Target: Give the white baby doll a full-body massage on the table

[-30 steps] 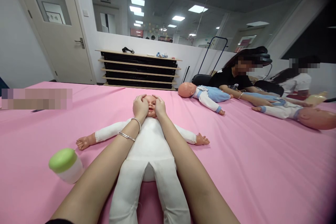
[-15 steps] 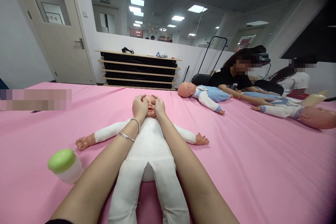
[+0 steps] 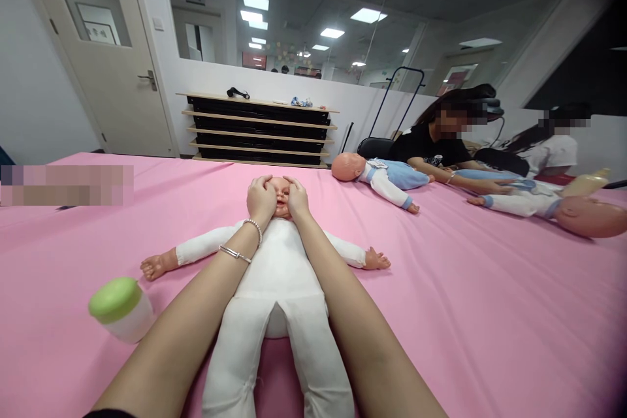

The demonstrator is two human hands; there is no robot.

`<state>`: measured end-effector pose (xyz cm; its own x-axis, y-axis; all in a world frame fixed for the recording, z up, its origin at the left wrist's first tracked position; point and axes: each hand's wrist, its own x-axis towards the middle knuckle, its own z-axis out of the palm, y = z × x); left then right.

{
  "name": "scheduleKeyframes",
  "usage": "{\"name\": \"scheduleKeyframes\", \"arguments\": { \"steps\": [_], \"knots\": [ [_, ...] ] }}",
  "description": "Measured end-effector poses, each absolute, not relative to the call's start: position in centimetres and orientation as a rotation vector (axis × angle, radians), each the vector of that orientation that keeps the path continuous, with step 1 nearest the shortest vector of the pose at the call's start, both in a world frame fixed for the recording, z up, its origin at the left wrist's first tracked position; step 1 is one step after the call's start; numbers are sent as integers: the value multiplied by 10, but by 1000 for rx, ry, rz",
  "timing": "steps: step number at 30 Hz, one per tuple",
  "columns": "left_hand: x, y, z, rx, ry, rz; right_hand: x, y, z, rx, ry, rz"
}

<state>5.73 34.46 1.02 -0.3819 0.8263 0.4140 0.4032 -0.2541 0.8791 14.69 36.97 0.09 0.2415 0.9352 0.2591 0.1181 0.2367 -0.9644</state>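
Note:
A baby doll (image 3: 279,261) with a white cloth body lies on its back in front of me, arms spread and legs toward me. My left hand (image 3: 261,198) cups one side of its head, fingers curled over the cheek and temple. From the other side my right hand (image 3: 297,198) presses against the head, so the face shows between both hands. Two silver bracelets circle my left wrist. Left of my left forearm stands a white container with a green lid (image 3: 117,304), close to the doll's hand.
A pink sheet (image 3: 465,313) covers the table. At right lie a doll in blue and white (image 3: 392,179) and another doll (image 3: 533,199), which a co-worker's hand (image 3: 497,187) touches. A second person sits farther right. Behind the table stands a low shelf stack (image 3: 259,127).
My hands and the doll between them stay in place. At the right, the co-worker's arm and the doll there have shifted slightly.

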Motion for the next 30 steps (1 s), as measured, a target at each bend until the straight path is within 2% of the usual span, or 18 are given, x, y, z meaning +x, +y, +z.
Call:
{"name": "scheduleKeyframes", "arguments": {
  "steps": [8, 30],
  "knots": [
    [57, 341, 10, 1582, 1665, 1666, 149, 364, 1, -1131, -1312, 734],
    [56, 345, 8, 1548, 1578, 1720, 148, 369, 0, -1106, -1229, 798]
  ]
}}
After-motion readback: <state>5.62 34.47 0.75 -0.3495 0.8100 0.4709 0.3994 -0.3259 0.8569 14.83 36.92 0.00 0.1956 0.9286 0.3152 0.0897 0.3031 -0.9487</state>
